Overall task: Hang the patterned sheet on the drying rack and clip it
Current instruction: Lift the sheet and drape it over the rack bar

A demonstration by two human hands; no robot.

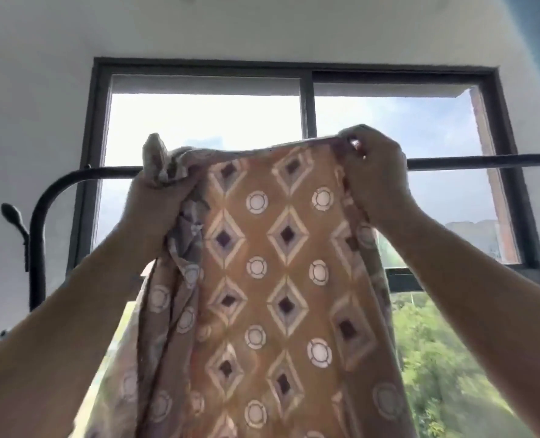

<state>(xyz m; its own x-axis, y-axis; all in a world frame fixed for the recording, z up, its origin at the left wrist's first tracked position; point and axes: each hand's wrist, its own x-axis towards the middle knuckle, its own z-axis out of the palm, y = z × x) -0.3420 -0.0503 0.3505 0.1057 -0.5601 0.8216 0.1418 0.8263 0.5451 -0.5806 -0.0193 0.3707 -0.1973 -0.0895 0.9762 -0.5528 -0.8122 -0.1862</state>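
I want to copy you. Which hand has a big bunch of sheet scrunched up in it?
The left hand. It grips a thick wad of the sheet, while the right hand only pinches the flat top edge.

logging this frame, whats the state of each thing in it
patterned sheet: held up at its top edge, hanging down, not clipped
left hand: grip shut on a bunched corner
right hand: pinching the top edge
drying rack bar: level behind the hands
window: cannot tell if shut

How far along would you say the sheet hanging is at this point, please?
Early on. Done: the patterned sheet is lifted to rail height. In hand: the left hand and right hand grip its top edge before the drying rack's bar. Left: draping it over and clipping; no clip is visible.
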